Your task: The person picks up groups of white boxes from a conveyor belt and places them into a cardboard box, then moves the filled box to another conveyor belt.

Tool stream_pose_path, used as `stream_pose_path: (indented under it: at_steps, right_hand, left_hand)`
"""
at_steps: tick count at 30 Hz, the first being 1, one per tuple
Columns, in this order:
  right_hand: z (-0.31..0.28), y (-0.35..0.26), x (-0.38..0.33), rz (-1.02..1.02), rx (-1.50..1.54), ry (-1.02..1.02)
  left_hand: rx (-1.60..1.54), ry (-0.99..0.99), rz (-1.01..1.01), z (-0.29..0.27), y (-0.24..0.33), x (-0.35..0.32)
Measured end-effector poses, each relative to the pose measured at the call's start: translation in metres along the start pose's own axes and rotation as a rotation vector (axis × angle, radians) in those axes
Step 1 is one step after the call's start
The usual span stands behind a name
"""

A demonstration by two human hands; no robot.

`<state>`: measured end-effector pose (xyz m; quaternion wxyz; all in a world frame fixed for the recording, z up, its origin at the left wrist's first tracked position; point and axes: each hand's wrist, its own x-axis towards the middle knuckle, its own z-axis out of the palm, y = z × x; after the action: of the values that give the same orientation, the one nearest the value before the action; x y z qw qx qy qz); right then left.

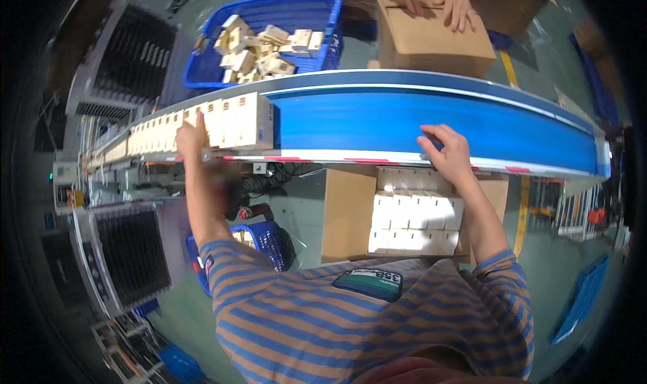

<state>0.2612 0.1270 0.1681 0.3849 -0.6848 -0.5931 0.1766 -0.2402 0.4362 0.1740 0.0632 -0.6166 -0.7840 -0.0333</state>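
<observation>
On the conveyor belt (377, 121), toward its left end, a row of white boxes (162, 133), upright and side by side, probably close-set for mutual support; at the belt's near edge, left hand (193, 136) against that row, perhaps steadying it, any actual grasp impossible to tell; farther right along the belt's near edge, right hand (448, 155), fingers loosely bent, nothing held; nearer than the belt, open carton (348, 212) with packed boxes (414, 219) in neat rows, likely to save space; beyond the belt, blue basket (310, 7) of jumbled boxes (259, 52); also beyond, farther right, brown carton (435, 42) under a co-worker's hands (458, 7).

The shirt (367, 327) bears a lettered patch (368, 285) (partly green).
</observation>
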Motion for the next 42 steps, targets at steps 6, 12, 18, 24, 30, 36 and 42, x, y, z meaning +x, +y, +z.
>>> stream_pose_path:
  at_steps: [6,12,18,24,30,36,42]
  right_hand:
    - [0.007,0.006,0.017,0.249,0.143,-0.135]
    - [0.016,-0.005,0.037,0.27,0.118,-0.02]
    - [-0.054,0.033,0.012,0.284,0.235,0.089]
    - [-0.121,-0.022,-0.08,0.087,0.184,0.332]
    - [-0.045,0.029,-0.224,0.166,-0.16,0.137]
    - [-0.07,0.025,-0.124,0.189,-0.356,-0.74]
    - [-0.061,0.073,-0.06,0.614,0.237,-1.018]
  left_hand:
    - [-0.894,-0.608,0.171,-0.004,0.04,-0.009]
    - [-1.105,-0.746,0.532,-0.034,0.207,-0.173]
    - [-1.43,-0.816,0.504,-0.062,0.255,-0.243]
    - [-1.472,-0.503,0.613,-0.082,0.223,-0.331]
    - [-0.924,-0.152,0.917,-0.025,0.174,-0.446]
    - [-0.24,-1.016,1.123,-0.029,0.235,-0.375]
    - [-0.291,-1.267,0.98,-0.007,0.271,-0.337]
